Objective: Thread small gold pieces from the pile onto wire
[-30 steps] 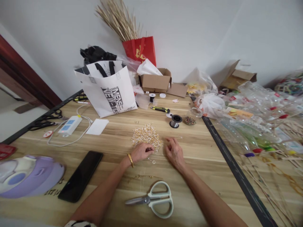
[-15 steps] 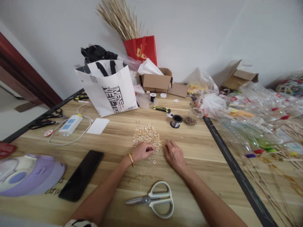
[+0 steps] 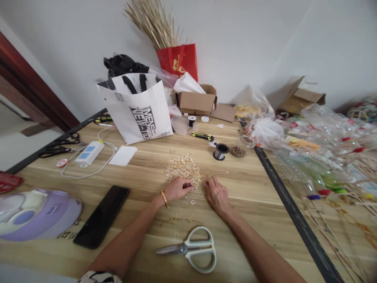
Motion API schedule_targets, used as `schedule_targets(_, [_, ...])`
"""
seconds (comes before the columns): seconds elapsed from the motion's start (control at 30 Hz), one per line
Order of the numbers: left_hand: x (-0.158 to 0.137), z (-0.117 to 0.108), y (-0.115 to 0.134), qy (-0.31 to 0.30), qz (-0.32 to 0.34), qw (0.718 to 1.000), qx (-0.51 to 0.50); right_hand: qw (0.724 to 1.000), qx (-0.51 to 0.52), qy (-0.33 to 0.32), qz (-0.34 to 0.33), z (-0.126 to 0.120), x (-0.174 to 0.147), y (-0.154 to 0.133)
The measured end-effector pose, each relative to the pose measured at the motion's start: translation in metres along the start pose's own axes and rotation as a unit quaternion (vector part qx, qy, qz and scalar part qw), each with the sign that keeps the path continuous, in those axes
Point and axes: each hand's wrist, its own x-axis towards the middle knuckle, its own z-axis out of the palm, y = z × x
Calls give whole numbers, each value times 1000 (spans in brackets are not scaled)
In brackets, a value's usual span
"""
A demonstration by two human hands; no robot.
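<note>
Head view: pale wall [image 3: 229, 35] across the top, wood-grain tabletop [image 3: 250, 220] below it. Dark strip runs down the right part of the frame.

Pile of small gold and silver pieces [image 3: 183, 167] sits at frame center, loose on the tabletop. Left hand [image 3: 176, 188] is at the pile's lower edge, gold bangle [image 3: 164, 199] on the wrist. Its fingers are curled, thumb and index close together; can't tell if they're closed on anything. Right hand [image 3: 218, 194] rests just right of the pile, fingers bent and tips down; can't tell whether they're gripping something.

Small ring [image 3: 192, 202] lies just below the left hand. Thin gold chain [image 3: 190, 220] is under that, then pale-handled scissors [image 3: 184, 249] at bottom center, blades pointing left.

Left side of frame: black phone [image 3: 101, 217], lying flat at an angle; white paper [image 3: 123, 156] and a power strip [image 3: 90, 153] above it. Large white bag [image 3: 138, 108] upper left of center, red bag [image 3: 179, 61] behind it, open cardboard box [image 3: 196, 101] to its right.

Right of the pile, farther up: yellow-black cutter [image 3: 202, 136], wire spool [image 3: 220, 151], tub of small multicolored bits [image 3: 238, 151]. Clear plastic bottles [image 3: 294, 165] are heaped at right.
</note>
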Motion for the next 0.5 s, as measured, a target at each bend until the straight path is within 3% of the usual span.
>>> schedule_targets(0.27, [1, 4, -5, 20, 8, 1000, -22, 999, -7, -7, 47, -9, 5, -5])
schedule_targets(0.5, [1, 3, -2, 9, 7, 1000, -19, 985, -100, -125, 66, -13, 12, -10])
